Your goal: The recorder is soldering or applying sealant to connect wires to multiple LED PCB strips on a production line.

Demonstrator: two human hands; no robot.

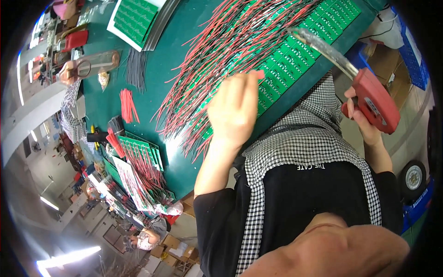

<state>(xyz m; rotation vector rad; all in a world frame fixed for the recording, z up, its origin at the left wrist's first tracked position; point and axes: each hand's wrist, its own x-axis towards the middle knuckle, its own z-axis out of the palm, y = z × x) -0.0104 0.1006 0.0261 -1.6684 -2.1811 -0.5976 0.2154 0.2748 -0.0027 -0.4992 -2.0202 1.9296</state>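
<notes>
At the far left the room bends and shrinks toward the dark rim, so the goods there blur into clutter. A clear bottle (99, 63) lies on the green table (161, 55), its contents hard to make out. Near it are a bundle of loose dark wires (136, 69) and a smaller one of red wires (128, 106). Below these, stacked wired boards (138, 159) overlap so much that they cannot be counted; a co-worker (147, 237) beyond the table's edge is small and indistinct. Farther right, red and black wires (203, 83) fan across a row of green circuit boards (288, 64), covering much of it; the row lies along the table's near edge, and the wires are cut off at the top of the view. The left hand (233, 108), washed out by light, is over the boards with fingers close together and bent; a reddish bit shows at the fingertips, but whether they pinch it I cannot tell. The right hand (363, 127) has its fingers curled round the grip of a red gun-shaped tool (378, 101), which hides part of them. The tool's metal shaft reaches over the boards; whether its tip touches them is unclear.
</notes>
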